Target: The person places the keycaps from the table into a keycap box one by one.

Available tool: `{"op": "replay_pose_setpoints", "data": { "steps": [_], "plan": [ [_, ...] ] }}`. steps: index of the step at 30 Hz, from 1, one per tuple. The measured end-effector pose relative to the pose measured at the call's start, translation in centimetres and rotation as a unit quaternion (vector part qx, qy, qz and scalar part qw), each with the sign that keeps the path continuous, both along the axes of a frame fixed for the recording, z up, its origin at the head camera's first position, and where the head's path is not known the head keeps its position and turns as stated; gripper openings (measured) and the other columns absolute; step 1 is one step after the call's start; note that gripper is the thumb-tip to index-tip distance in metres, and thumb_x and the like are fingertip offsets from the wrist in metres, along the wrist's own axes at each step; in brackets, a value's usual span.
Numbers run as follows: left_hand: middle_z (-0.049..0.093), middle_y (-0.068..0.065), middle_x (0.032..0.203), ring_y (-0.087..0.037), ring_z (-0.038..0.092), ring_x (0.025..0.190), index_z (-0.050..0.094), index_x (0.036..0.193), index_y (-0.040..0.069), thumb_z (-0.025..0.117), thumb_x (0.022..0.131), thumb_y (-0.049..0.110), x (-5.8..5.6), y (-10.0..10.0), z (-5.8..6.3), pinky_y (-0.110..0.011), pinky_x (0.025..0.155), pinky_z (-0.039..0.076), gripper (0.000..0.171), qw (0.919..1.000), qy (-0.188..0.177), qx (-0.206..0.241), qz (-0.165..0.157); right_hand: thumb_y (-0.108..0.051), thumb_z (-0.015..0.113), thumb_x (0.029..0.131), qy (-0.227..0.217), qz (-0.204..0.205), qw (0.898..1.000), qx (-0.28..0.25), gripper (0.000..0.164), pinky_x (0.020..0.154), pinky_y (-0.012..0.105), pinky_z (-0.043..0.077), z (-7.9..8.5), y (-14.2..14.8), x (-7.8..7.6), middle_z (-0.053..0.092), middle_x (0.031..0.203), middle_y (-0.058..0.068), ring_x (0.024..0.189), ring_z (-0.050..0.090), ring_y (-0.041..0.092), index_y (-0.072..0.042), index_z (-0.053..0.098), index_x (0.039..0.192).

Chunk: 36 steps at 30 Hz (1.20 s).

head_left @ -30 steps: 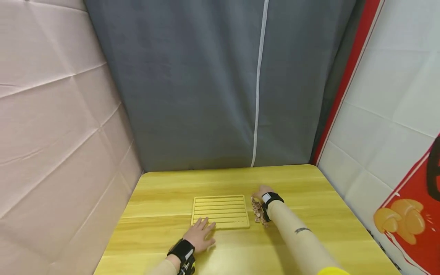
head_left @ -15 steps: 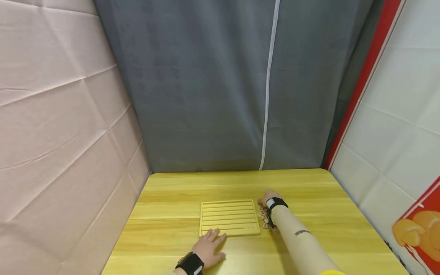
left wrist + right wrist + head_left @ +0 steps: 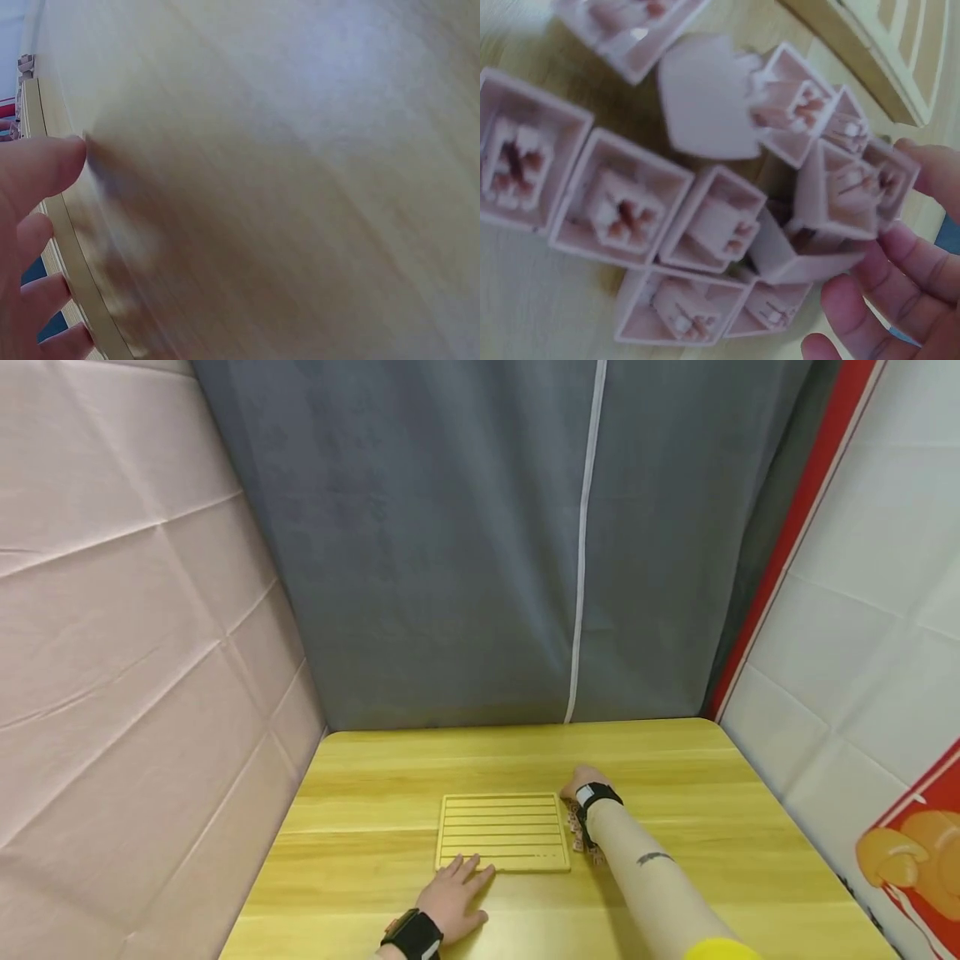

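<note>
My left hand lies flat with spread fingers, its fingertips on the near edge of a shallow wooden tray with long raised strips. In the left wrist view, the thumb is beside the tray's edge. Just right of the tray, my right hand is at the far end of a loose cluster of pink keycaps. The right wrist view shows its thumb and index finger pinching one keycap. Several other keycaps lie with their hollow, stemmed undersides up.
The wood-grain table extends around the tray. A grey curtain hangs at its back edge. Pale fabric closes the left side, and a white sheet with a red printed area closes the right.
The head view has shifted slightly, moving everything a little to the right in the picture. Both hands keep nearly the same places at the tray and the keycaps.
</note>
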State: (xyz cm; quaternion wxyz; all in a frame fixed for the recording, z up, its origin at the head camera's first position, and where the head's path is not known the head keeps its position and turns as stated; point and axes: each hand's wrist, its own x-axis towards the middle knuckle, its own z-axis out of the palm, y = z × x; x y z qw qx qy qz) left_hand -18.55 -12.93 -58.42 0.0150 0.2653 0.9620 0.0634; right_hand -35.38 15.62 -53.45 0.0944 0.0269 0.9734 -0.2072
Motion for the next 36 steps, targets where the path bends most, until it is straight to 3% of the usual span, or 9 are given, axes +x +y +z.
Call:
{"op": "replay_pose_setpoints", "data": {
  "steps": [6,10,14,18,22,26,31,36],
  "plan": [
    [0.044,-0.011,0.147,-0.039,0.044,0.130,0.047,0.145,0.025,0.066,0.084,0.050,-0.2,0.2,-0.5,-0.053,0.100,0.042,0.068,1.0000,0.007,0.003,0.002,-0.017,0.066,0.084,0.015,0.006,0.999,-0.041,0.040,0.052,0.031,0.030,0.8,0.5,0.0,0.029,0.054,-0.004,0.052,0.031,0.015,-0.014,0.037,0.057],
    [0.044,-0.010,0.147,-0.038,0.043,0.131,0.047,0.145,0.026,0.066,0.083,0.050,-0.7,0.1,-1.1,-0.053,0.101,0.041,0.069,0.9999,0.009,0.001,0.009,-0.016,0.064,0.082,0.025,0.013,0.997,-0.071,0.041,0.046,0.027,0.027,0.2,0.9,-2.4,0.024,0.046,-0.008,0.044,0.025,0.012,-0.015,0.040,0.049],
    [0.044,-0.011,0.146,-0.039,0.043,0.130,0.048,0.144,0.025,0.067,0.082,0.049,-1.3,-0.1,-1.1,-0.055,0.100,0.041,0.069,0.9998,0.002,0.013,0.014,-0.018,0.066,0.080,0.025,0.033,0.995,-0.093,0.034,0.043,0.026,0.034,1.1,0.9,-4.8,0.043,0.043,-0.003,0.039,0.037,0.012,-0.009,0.057,0.048],
    [0.046,-0.013,0.145,-0.041,0.044,0.129,0.049,0.143,0.022,0.067,0.083,0.047,-1.7,-0.6,-0.8,-0.061,0.098,0.039,0.067,0.9992,-0.019,0.035,0.009,-0.018,0.067,0.080,0.009,0.047,0.987,-0.156,0.020,0.047,0.026,0.045,3.2,-0.1,-5.2,0.063,0.067,0.003,0.051,0.058,0.017,-0.002,0.073,0.071],
    [0.046,-0.012,0.145,-0.038,0.043,0.131,0.051,0.141,0.019,0.067,0.083,0.047,-1.7,-1.9,0.2,-0.067,0.100,0.031,0.066,0.9991,-0.032,0.023,0.012,-0.016,0.067,0.081,-0.028,0.056,0.968,-0.244,0.020,0.052,0.029,0.050,4.4,-1.7,-5.0,0.069,0.093,0.008,0.072,0.069,0.029,0.000,0.073,0.093],
    [0.049,-0.009,0.143,-0.036,0.045,0.130,0.056,0.136,0.018,0.068,0.082,0.049,-1.6,-4.1,1.1,-0.066,0.104,0.026,0.064,0.9993,-0.016,-0.014,0.030,-0.014,0.066,0.083,-0.058,0.067,0.957,-0.276,0.027,0.060,0.038,0.052,4.6,-3.3,-5.0,0.068,0.097,0.009,0.083,0.071,0.033,0.000,0.069,0.106],
    [0.051,-0.010,0.141,-0.035,0.047,0.128,0.059,0.133,0.014,0.069,0.082,0.048,-1.6,-6.0,0.9,-0.067,0.104,0.026,0.062,0.9993,-0.020,-0.008,0.032,-0.012,0.069,0.082,-0.056,0.072,0.957,-0.276,0.020,0.062,0.043,0.052,3.9,-4.2,-5.5,0.067,0.087,0.006,0.077,0.071,0.029,-0.001,0.068,0.100],
    [0.050,-0.012,0.141,-0.033,0.049,0.127,0.054,0.137,0.012,0.070,0.080,0.047,-1.6,-6.1,0.0,-0.065,0.103,0.029,0.069,0.9995,-0.015,0.006,0.026,-0.012,0.078,0.076,-0.057,0.082,0.953,-0.287,0.017,0.057,0.042,0.051,3.2,-4.8,-6.0,0.066,0.084,0.006,0.076,0.071,0.033,-0.006,0.067,0.088]
  ]
}}
